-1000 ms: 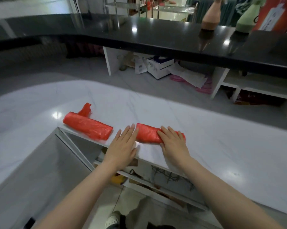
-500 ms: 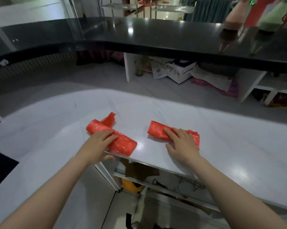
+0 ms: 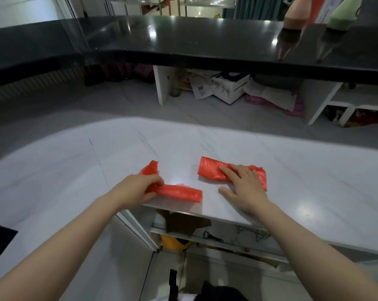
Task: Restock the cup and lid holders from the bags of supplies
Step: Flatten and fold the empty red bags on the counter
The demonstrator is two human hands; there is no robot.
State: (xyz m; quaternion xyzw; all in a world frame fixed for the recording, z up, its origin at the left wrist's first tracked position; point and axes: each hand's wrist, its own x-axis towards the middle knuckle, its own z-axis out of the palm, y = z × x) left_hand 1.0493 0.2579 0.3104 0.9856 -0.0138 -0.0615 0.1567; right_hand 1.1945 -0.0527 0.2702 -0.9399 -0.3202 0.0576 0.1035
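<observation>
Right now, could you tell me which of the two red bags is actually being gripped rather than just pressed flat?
The left red bag: the left hand curls round its end. The right red bag only lies under the flat right hand.

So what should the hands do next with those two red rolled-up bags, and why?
Probably lift the left red bag off the white counter. The left hand already curls around its end, and it lies right at the counter's near edge. The right hand lies flat on the right red bag, pinning it, so that one can wait.
</observation>
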